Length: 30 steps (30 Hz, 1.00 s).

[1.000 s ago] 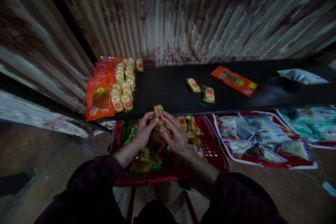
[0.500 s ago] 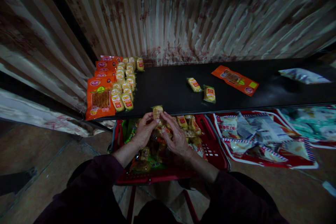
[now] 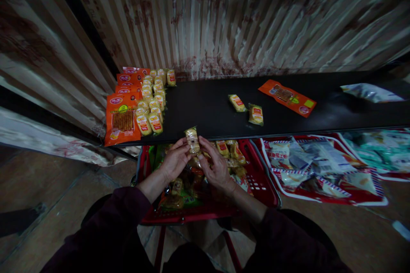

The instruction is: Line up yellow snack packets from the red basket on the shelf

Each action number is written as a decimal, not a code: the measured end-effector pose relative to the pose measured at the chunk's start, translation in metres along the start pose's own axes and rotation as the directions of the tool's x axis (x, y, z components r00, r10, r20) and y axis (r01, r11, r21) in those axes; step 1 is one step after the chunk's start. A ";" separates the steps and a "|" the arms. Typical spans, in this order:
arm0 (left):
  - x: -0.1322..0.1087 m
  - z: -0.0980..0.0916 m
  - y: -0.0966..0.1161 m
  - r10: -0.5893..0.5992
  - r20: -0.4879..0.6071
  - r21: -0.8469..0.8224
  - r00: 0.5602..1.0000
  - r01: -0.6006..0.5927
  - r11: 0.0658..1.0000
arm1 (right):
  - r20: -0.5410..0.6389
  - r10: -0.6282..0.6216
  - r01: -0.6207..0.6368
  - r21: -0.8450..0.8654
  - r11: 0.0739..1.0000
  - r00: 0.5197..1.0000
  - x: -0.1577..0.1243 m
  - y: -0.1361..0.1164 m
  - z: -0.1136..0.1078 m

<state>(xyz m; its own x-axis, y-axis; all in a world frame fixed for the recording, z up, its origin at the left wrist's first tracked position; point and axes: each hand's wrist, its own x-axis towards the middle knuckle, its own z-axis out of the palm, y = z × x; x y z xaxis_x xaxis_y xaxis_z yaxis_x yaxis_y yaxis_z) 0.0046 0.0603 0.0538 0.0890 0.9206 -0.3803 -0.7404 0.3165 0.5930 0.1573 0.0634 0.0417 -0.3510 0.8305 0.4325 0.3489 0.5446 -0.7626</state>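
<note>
A small wrapped snack cake (image 3: 192, 140) is held upright between my two hands at the shelf's front edge, its back label facing me. My left hand (image 3: 175, 160) pinches it from the left with thumb and fingers. From the right, the fingertips of my right hand (image 3: 218, 168) close on its other side. Below them, a red basket (image 3: 264, 179) holds more wrapped cakes and green packets, partly hidden by my hands. On the black shelf (image 3: 201, 102), rows of the same wrapped cakes (image 3: 150, 124) stand at the left beside orange snack bags (image 3: 121, 119).
Two loose wrapped cakes (image 3: 256, 114) and an orange bag (image 3: 287, 98) lie farther right on the shelf, with a white packet (image 3: 370, 92) beyond. A second red basket (image 3: 352, 198) of white bags stands right. A pleated curtain (image 3: 208, 17) hangs behind.
The cake in my hands has been turned so that more of its back label shows. My left fingers have shifted slightly lower on it. Things on the shelf stay in place.
</note>
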 end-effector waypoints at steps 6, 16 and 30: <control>0.003 -0.002 0.003 -0.035 0.046 -0.040 0.998 0.037 0.999 | 0.009 -0.081 0.081 -0.071 0.994 0.997 0.006 -0.003 -0.003; 0.003 0.003 0.004 -0.034 0.057 -0.041 0.998 0.036 0.999 | -0.016 -0.126 0.121 -0.201 0.972 0.992 0.007 0.004 -0.006; 0.001 -0.003 0.008 0.016 0.088 0.103 0.996 -0.025 0.994 | 0.006 -0.016 0.017 -0.120 0.993 1.000 0.006 0.001 -0.009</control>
<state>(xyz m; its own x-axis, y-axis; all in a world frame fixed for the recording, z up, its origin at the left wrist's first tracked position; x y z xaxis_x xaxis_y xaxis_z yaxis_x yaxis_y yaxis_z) -0.0034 0.0633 0.0565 0.1353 0.9422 -0.3066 -0.6696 0.3150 0.6726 0.1629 0.0703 0.0479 -0.3617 0.8208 0.4422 0.4450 0.5687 -0.6918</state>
